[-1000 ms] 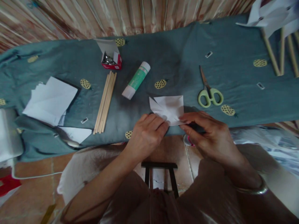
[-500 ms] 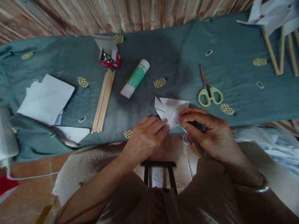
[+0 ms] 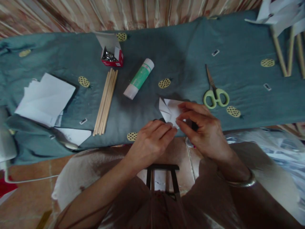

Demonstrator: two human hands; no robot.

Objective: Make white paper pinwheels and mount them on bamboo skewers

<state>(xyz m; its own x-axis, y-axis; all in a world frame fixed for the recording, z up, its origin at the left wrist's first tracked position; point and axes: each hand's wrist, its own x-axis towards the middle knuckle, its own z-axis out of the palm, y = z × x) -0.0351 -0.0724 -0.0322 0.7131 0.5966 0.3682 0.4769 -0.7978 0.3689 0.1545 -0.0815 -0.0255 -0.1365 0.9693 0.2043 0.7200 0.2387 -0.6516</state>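
A white piece of paper (image 3: pixel 168 109) with cut slits lies at the front edge of the cloth, partly folded toward its middle. My left hand (image 3: pixel 153 138) pinches its near left edge, fingers pressed together. My right hand (image 3: pixel 202 127) is closed on the paper's right side, thumb and fingertips bringing a corner in toward the centre; the corner itself is mostly hidden by the fingers. Right of the paper lie green-handled scissors (image 3: pixel 215 97), blades slightly apart. A glue stick (image 3: pixel 138 78) with a green label lies beyond the left hand.
Wooden sticks (image 3: pixel 105 103) lie together left of the glue stick, below an open red box (image 3: pixel 111 58) of small metal pieces. White paper sheets (image 3: pixel 46 100) are stacked at left. Paper pinwheels (image 3: pixel 281 14) on sticks lie at the far right. A curtain (image 3: pixel 147 14) hangs behind.
My right hand has moved left and inward over the paper, bringing its corner toward the middle. My left hand keeps its hold and has shifted slightly right.
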